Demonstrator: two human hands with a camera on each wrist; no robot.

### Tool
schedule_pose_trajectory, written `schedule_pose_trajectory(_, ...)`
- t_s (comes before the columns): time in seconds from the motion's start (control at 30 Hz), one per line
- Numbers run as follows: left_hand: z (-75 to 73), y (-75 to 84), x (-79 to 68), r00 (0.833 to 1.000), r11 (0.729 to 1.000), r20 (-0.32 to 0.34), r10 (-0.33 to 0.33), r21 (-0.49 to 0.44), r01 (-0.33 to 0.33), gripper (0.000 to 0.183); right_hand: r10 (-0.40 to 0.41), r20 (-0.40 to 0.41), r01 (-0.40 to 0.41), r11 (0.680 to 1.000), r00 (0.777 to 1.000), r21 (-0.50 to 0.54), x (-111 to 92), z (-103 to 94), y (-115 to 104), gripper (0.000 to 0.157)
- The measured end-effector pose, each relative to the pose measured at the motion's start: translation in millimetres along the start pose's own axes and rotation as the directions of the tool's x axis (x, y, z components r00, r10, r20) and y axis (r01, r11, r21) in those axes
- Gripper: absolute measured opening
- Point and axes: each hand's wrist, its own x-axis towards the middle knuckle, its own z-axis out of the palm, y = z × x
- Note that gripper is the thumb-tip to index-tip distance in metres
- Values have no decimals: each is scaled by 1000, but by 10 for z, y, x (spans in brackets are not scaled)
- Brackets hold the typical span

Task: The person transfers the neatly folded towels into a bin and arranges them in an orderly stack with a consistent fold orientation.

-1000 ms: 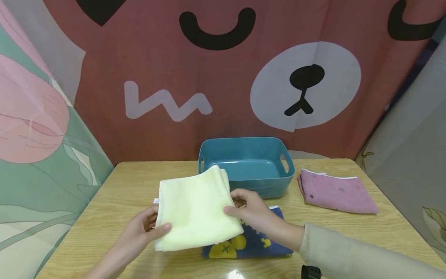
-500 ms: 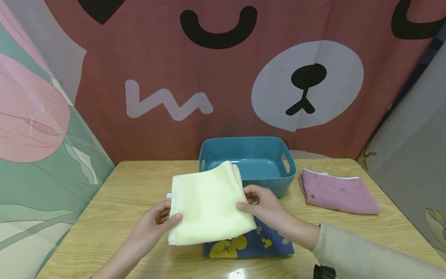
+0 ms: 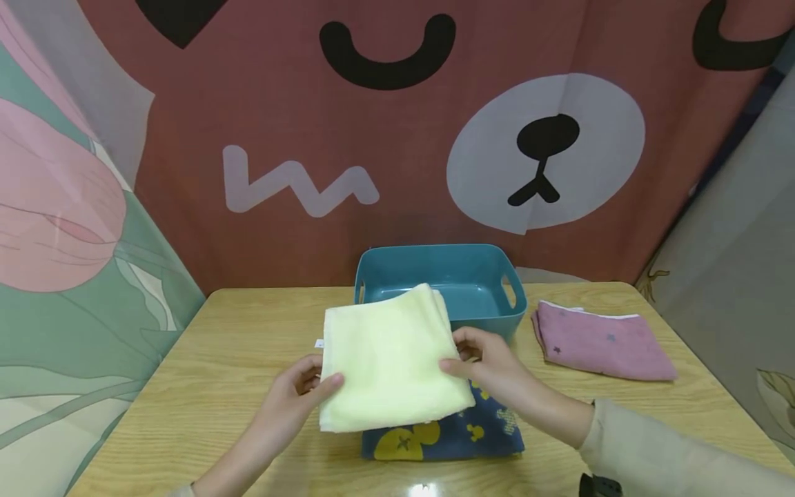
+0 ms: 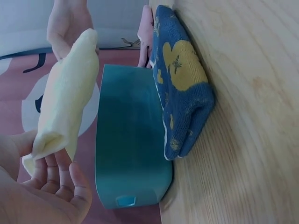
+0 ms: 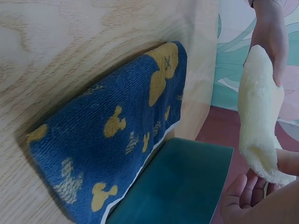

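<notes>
A folded pale yellow towel (image 3: 391,366) is held up above the table between both hands, a small white tag at its left edge. My left hand (image 3: 298,393) pinches the left side, thumb in front and fingers behind. On the opposite side my right hand (image 3: 491,362) grips the edge the same way. In the left wrist view the yellow towel (image 4: 70,93) appears edge-on as a thick folded roll. Beneath it a folded blue towel (image 3: 459,438) with yellow figures lies on the table, partly covered by the yellow one in the head view.
A teal plastic basket (image 3: 491,324) with handle holes stands at the back, behind the towels. To the right lies a folded pink towel (image 3: 605,345) with small stars. The wooden table (image 3: 236,345) meets a printed curtain (image 3: 397,138) at its far edge.
Both hands have carried the yellow towel to the right and slightly upward, so it hangs more over the blue towel and the basket's front. The other towels and the basket have stayed put.
</notes>
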Motion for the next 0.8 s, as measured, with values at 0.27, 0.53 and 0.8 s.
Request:
schedule_pose_trajectory(0.27, 100, 20, 44, 999, 999, 28, 34, -29, -33, 28, 4, -15, -5, 1000, 1000, -29, -20, -136, 56, 25)
schedule_pose_trajectory(0.53, 162, 45, 89, 999, 999, 19, 45, -24, -45, 24, -27, -2, 27, 994, 1000, -102, -40, -240, 45, 24)
schedule_pose_trajectory(0.8, 222, 57, 123, 995, 995, 20, 93, -34, -92, 23, -70, 6, 70, 982, 998, -178, -35, -349, 64, 25)
